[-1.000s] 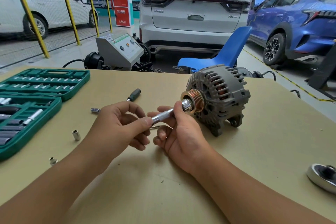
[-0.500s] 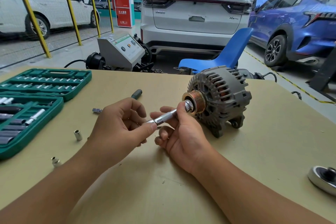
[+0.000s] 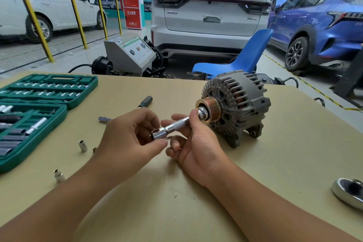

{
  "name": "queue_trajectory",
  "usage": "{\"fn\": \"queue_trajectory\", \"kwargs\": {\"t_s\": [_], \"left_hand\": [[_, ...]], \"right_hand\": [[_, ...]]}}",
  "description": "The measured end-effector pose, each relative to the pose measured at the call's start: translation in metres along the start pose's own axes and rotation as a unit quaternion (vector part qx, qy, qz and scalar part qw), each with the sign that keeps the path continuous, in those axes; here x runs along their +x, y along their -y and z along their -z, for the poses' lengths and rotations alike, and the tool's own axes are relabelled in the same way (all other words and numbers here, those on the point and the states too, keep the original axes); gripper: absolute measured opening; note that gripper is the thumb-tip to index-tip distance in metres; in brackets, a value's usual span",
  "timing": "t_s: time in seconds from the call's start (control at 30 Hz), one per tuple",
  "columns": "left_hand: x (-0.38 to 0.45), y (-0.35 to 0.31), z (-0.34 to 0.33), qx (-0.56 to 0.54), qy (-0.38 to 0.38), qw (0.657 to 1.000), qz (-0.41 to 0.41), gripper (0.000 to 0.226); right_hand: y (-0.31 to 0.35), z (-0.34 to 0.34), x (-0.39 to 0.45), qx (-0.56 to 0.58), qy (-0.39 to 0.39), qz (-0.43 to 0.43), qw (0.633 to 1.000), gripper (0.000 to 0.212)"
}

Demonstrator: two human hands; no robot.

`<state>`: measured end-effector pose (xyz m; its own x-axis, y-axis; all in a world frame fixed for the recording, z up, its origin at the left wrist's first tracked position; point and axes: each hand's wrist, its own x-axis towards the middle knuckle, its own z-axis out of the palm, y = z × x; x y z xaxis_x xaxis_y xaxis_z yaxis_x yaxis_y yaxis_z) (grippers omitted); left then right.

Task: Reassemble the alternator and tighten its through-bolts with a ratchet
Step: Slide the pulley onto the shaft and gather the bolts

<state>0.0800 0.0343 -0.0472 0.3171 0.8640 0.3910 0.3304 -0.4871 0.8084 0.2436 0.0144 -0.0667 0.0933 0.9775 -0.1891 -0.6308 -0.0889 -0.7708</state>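
both hands [image 3: 196, 144] grip extension bar [image 3: 172, 126], tip at alternator [image 3: 238, 107] pulley.

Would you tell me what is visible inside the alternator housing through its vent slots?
Through the slots of the alternator, copper-coloured windings show. Anything deeper is hidden by the grey housing, and the pulley covers the front centre.

Green socket case [image 3: 29, 124] cropped left; ratchet head [image 3: 348, 192] blurred.

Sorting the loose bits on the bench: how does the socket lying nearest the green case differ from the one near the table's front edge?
The socket near the case looks a plain straight cylinder, its open end upward; the front socket steps down to a narrower top. The first lies farther from the person, the second nearer. Both are small, shiny, loose on the table.
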Motion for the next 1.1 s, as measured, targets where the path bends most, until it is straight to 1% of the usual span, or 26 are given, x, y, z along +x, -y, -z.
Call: {"fn": "queue_trajectory", "kwargs": {"t_s": [0.03,0.07,0.13,0.17,0.2,0.27,0.33,0.37,0.4,0.43,0.47,0.5,0.57,0.6,0.63,0.67,0.73,0.8,0.83,0.87,0.9,0.93,0.97,1.0,1.03,1.1], "left_hand": [[0.000,0.001,0.000,-0.029,0.012,0.999,0.021,0.035],[0.001,0.000,0.000,-0.098,0.031,0.993,0.064,0.030],[0.002,-0.004,0.000,-0.244,0.089,0.950,0.173,0.022],[0.003,-0.002,0.001,-0.268,0.094,0.938,0.199,0.026],[0.004,-0.002,0.001,-0.269,0.083,0.937,0.209,0.030],[0.003,0.000,0.002,-0.209,0.039,0.964,0.159,0.026],[0.001,0.005,0.002,-0.061,-0.004,0.997,0.053,0.034],[0.001,0.006,0.001,0.013,-0.016,1.000,-0.003,0.037],[0.001,0.005,0.001,0.059,-0.024,0.997,-0.036,0.038],[0.001,0.006,0.000,0.065,-0.020,0.997,-0.036,0.037],[0.001,0.005,-0.001,0.040,-0.002,0.999,-0.003,0.034],[0.001,0.002,-0.001,-0.012,0.029,0.998,0.054,0.029],[0.001,-0.002,-0.003,-0.145,0.094,0.971,0.164,0.010],[0.001,-0.003,-0.004,-0.188,0.101,0.959,0.185,0.008],[0.000,-0.003,-0.005,-0.201,0.089,0.959,0.180,0.013],[0.000,-0.001,-0.004,-0.181,0.062,0.971,0.146,0.018],[0.001,0.005,-0.002,-0.086,0.001,0.995,0.051,0.031],[0.003,0.005,0.002,-0.034,-0.027,0.999,-0.003,0.039],[0.004,0.006,0.003,-0.044,-0.028,0.999,0.004,0.038],[0.004,0.005,0.003,-0.081,-0.024,0.996,0.032,0.033],[0.005,0.004,0.003,-0.141,-0.015,0.987,0.074,0.023],[0.006,0.002,0.002,-0.215,0.006,0.968,0.126,0.010],[0.007,0.002,0.002,-0.264,0.027,0.950,0.166,0.007],[0.006,0.003,0.001,-0.275,0.039,0.942,0.186,0.013],[0.006,0.003,0.001,-0.271,0.039,0.943,0.190,0.016],[0.005,0.003,-0.001,-0.248,0.001,0.954,0.167,0.012]], "right_hand": [[0.000,0.000,0.000,0.000,-0.001,0.000,1.000,0.051],[0.000,0.000,-0.001,0.002,-0.003,0.001,1.000,0.051],[0.000,0.000,-0.001,0.009,-0.009,0.002,1.000,0.052],[0.000,0.001,-0.002,0.010,-0.010,0.003,1.000,0.052],[0.000,0.001,-0.002,0.008,-0.010,0.003,1.000,0.052],[0.000,0.000,-0.001,0.003,-0.007,0.002,1.000,0.052],[0.000,-0.001,0.000,0.005,-0.008,0.001,1.000,0.052],[0.000,0.000,0.000,0.006,-0.008,0.001,1.000,0.051],[0.000,0.000,0.001,0.007,-0.007,0.002,1.000,0.051],[0.000,0.000,0.001,0.007,-0.005,0.003,1.000,0.050],[0.000,0.000,0.001,0.008,-0.003,0.004,1.000,0.050],[-0.001,0.001,0.000,0.008,-0.002,0.005,1.000,0.050],[0.000,0.001,0.000,0.006,-0.003,0.006,1.000,0.050],[0.000,0.000,0.000,0.006,-0.004,0.004,1.000,0.051],[0.000,0.000,0.000,0.006,-0.005,0.002,1.000,0.051],[0.000,0.000,-0.001,0.005,-0.005,0.001,1.000,0.051],[0.000,-0.002,-0.001,-0.007,-0.005,0.003,1.000,0.051],[-0.001,-0.004,-0.002,-0.021,-0.005,0.010,1.000,0.050],[-0.001,-0.004,-0.002,-0.023,-0.003,0.014,1.000,0.049],[-0.002,-0.005,-0.003,-0.021,-0.003,0.016,1.000,0.048],[-0.002,-0.004,-0.003,-0.016,-0.005,0.016,1.000,0.047],[-0.002,-0.003,-0.003,-0.011,-0.007,0.015,1.000,0.046],[-0.002,-0.003,-0.003,-0.007,-0.008,0.014,1.000,0.046],[-0.002,-0.002,-0.003,-0.005,-0.008,0.012,1.000,0.046],[-0.002,-0.001,-0.003,-0.006,-0.008,0.010,1.000,0.046],[-0.001,-0.002,-0.003,-0.012,-0.005,0.008,1.000,0.047]]}}
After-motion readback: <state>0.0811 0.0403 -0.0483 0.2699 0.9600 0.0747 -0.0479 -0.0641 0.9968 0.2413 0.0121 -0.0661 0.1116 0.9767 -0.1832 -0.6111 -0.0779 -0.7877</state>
